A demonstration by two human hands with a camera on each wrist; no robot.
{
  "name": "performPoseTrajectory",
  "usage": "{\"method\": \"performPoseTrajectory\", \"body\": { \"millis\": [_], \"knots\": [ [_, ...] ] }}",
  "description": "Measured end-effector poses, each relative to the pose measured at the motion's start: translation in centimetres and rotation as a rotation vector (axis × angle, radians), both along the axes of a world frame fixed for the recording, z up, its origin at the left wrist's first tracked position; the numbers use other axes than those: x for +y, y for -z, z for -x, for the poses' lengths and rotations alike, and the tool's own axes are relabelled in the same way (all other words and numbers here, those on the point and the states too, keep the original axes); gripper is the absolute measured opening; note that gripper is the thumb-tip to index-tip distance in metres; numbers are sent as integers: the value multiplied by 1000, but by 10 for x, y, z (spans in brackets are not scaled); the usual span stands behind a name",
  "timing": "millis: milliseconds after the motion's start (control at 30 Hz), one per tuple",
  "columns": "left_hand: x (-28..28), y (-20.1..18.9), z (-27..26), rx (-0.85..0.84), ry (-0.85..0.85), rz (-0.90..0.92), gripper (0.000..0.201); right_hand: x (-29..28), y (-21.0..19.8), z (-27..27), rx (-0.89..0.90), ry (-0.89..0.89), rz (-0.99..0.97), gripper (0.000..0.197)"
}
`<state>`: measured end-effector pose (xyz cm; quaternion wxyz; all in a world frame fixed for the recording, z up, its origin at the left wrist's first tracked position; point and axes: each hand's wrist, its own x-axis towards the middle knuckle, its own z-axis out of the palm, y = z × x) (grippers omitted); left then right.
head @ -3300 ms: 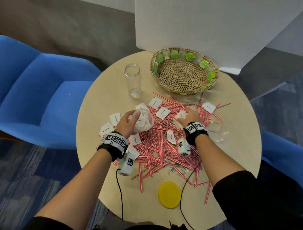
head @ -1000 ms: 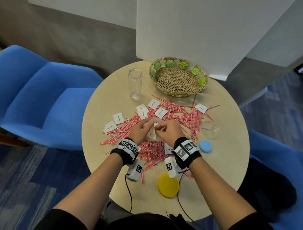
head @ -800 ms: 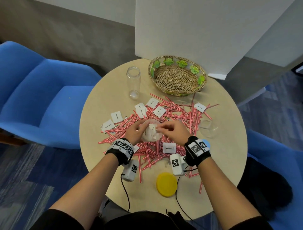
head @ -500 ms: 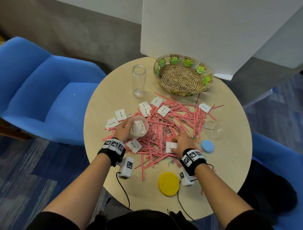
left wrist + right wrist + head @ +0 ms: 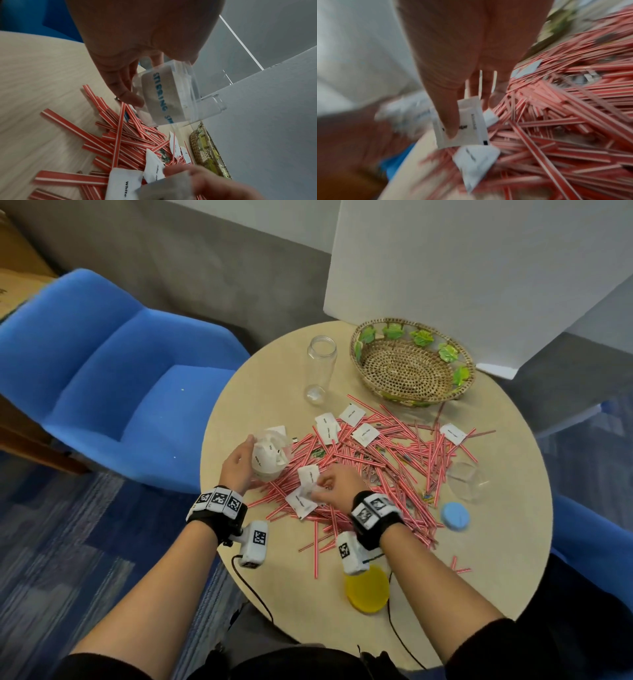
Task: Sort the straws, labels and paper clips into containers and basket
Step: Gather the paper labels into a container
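yellow lid (image 5: 367,590): nearest the person, flat on the table (image 5: 260,392) edge; parked out of the way I'd guess, so a jar can be capped later

right hand (image 5: 337,487): thumb and fingers pinching a small stack of labels (image 5: 462,121) just above the pile; collecting several at once looks like the point, fewer trips

left hand (image 5: 239,463): wrapped around a clear container (image 5: 270,455) already stuffed with white labels; it's tilted with the mouth toward the other hand, probably so the new stack slides straight in

straws (image 5: 387,463): red and white, still heaped across the middle of the table, none sorted as far as I can see; loose labels lie on top of them

paper clips: can't really pick them out, too small in the mess

blue lid (image 5: 455,516) and a second clear container (image 5: 467,481): right side, container looks empty

tall jar (image 5: 320,371) and basket (image 5: 412,364): far side, both empty, waiting for the rest
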<state>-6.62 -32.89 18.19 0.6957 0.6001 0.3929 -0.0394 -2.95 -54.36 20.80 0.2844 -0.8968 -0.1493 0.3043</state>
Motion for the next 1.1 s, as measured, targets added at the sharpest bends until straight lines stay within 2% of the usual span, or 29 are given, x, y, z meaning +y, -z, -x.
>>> {"method": "performPoseTrajectory", "body": {
  "millis": [133,200,267,400,467,533,600,633,667,700,767,833,933,1033,1100],
  "knots": [
    [12,0,4,5,-5,0,44,43,26,6,-283,-564,275,18],
    [18,0,4,13,-10,-6,42,48,33,5,-381,-685,344,13],
    [24,1,2,18,-14,-10,41,49,36,5,-418,-706,377,13],
    [32,3,-6,10,-23,-18,44,48,36,3,-382,-688,335,3],
    [35,3,-10,4,-24,-17,48,45,34,2,-264,-546,244,4],
    [38,2,-14,-10,-30,-29,49,40,29,-1,-82,-208,79,24],
    [43,0,-18,-30,-52,-41,48,37,26,-9,9,56,-6,58],
    [47,-1,-20,-39,-74,-42,47,37,26,-16,20,93,41,77],
    [50,-2,-23,-48,-97,-38,47,38,27,-21,21,82,121,87],
    [55,-3,-25,-52,-122,-31,47,41,27,-26,13,47,207,86],
    [66,-4,-30,-57,-163,-23,48,45,33,-32,-5,1,329,68],
    [75,-4,-35,-65,-174,-25,46,48,36,-34,-11,-4,387,53],
    [85,-1,-43,-80,-161,-24,47,54,35,-39,-3,-17,421,43],
    [87,4,-49,-66,-145,-29,48,66,24,-56,101,-55,422,41],
    [85,9,-51,-56,-127,-32,48,83,13,-74,129,-48,321,49]
  ]
}}
